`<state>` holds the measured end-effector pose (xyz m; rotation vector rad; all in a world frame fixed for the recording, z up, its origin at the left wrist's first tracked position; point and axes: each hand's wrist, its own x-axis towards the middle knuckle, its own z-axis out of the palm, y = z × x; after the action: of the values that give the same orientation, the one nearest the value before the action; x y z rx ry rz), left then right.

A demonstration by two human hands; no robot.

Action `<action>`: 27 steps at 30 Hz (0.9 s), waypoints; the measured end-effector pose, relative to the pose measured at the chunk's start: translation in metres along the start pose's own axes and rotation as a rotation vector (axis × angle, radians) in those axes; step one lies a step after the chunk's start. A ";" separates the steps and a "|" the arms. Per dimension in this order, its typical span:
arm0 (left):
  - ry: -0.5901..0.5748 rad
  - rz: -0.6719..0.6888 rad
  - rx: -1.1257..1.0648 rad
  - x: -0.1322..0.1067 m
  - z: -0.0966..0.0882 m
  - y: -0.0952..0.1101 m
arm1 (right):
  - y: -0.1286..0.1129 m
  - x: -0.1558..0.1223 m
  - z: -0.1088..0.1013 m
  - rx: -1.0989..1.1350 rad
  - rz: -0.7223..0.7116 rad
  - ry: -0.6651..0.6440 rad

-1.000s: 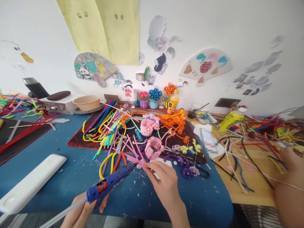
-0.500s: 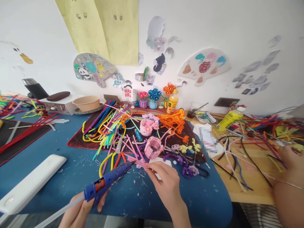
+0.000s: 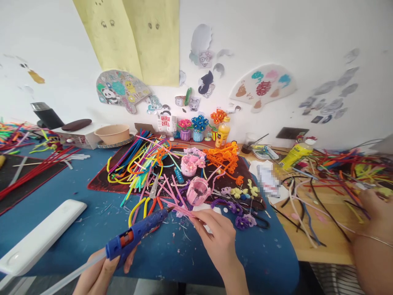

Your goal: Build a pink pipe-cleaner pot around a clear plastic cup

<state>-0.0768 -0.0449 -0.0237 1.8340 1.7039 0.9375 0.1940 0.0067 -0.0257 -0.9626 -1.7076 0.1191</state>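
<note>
Holding what, the left hand (image 3: pixel 101 272)?

A blue plastic hot-glue gun (image 3: pixel 138 234). The fingers are wrapped around its grip, and 1 clear glue stick (image 3: pixel 70 275) sticks out the back.

And the right hand (image 3: pixel 216 237)?

Thumb and fingers are pinched together on a thin pink fuzzy pipe-cleaner piece (image 3: pixel 180 208), low over the blue table cover (image 3: pixel 92 221).

Where's the nozzle?

Its tip is at the pink piece's left end; I can't tell whether they touch. 1 small pink woven basket (image 3: pixel 198 190) stands just behind.

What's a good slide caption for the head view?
Left hand aims a blue glue gun at a pink pipe-cleaner piece pinched in the right hand.
</note>
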 end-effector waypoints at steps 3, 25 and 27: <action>-0.009 0.022 -0.002 0.000 0.001 -0.006 | -0.001 0.000 -0.001 -0.002 -0.003 0.001; -0.014 0.079 -0.031 0.003 -0.002 0.002 | 0.004 0.000 -0.007 0.032 0.023 -0.034; 0.011 0.074 -0.011 0.003 -0.002 0.003 | 0.003 0.000 -0.007 0.035 0.018 -0.045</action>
<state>-0.0762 -0.0426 -0.0196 1.8999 1.6433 0.9862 0.2018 0.0064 -0.0245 -0.9554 -1.7327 0.1832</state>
